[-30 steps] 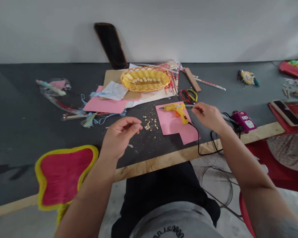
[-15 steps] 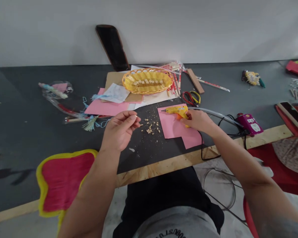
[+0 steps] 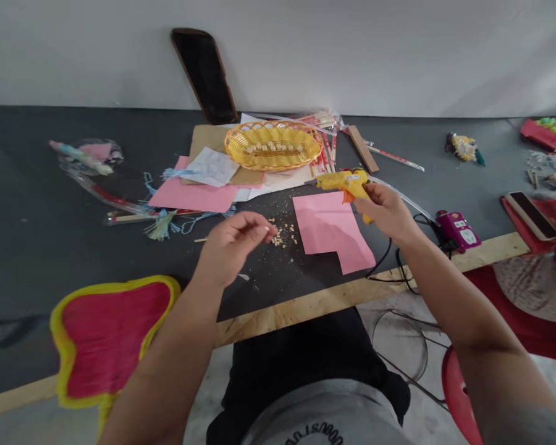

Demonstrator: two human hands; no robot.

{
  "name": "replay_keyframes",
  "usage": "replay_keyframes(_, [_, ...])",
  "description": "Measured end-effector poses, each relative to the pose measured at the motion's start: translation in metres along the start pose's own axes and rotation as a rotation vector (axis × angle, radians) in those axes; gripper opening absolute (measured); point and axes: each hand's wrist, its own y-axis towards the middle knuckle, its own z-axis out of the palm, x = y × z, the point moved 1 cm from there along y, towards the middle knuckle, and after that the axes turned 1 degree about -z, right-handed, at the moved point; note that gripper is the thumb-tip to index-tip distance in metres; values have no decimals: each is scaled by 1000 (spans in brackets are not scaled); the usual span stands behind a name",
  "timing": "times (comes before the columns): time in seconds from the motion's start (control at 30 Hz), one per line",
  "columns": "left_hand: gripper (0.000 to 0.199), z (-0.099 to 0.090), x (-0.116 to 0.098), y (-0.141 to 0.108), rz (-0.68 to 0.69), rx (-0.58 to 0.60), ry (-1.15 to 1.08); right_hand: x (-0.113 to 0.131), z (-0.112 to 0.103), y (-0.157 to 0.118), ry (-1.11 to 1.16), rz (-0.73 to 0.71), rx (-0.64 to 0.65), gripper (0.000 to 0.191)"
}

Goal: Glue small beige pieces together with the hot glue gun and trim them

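Observation:
My right hand [image 3: 389, 210] is wrapped round the handle of a yellow hot glue gun [image 3: 340, 180], raised above the pink paper [image 3: 328, 228] with its nozzle pointing left. Thumb and fingers of my left hand [image 3: 234, 244] are pinched together; whatever they hold is too small to make out. Just right of those fingertips, small cut pieces of wood [image 3: 285, 236] lie scattered among crumbs on the dark table [image 3: 269, 284]. Behind them sits a yellow woven basket [image 3: 273, 162] with a row of small pale pieces in it.
A phone [image 3: 206, 77] leans against the wall. Blue tassels [image 3: 162, 225] and pink sheets lie left of the basket, wrapped sticks [image 3: 327, 148] right of it. A purple power socket [image 3: 458, 230] with cables stands at right. A pink-and-yellow fan-shaped panel [image 3: 115, 334] overlaps the front edge at left.
My right hand has lifted the glue gun off the pink paper, up and to the right. My left hand, still pinched, has shifted slightly right towards the wood pieces.

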Motion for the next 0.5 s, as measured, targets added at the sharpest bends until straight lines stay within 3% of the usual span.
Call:
replay_keyframes(0.1, [13,24,-8,-11,68,276,411,12,-4,-4,165,-8,-5,19])
replay_keyframes(0.23, [17,65,-5,-10,388,620,772,28,-11,-9,315,13,11,16])
replay_keyframes(0.37, [21,93,12,-1,487,637,1016,42,-16,-19,376,-12,27,22])
replay_keyframes(0.5, [22,103,20,-14,513,741,1102,51,-11,-28,439,-28,30,25])
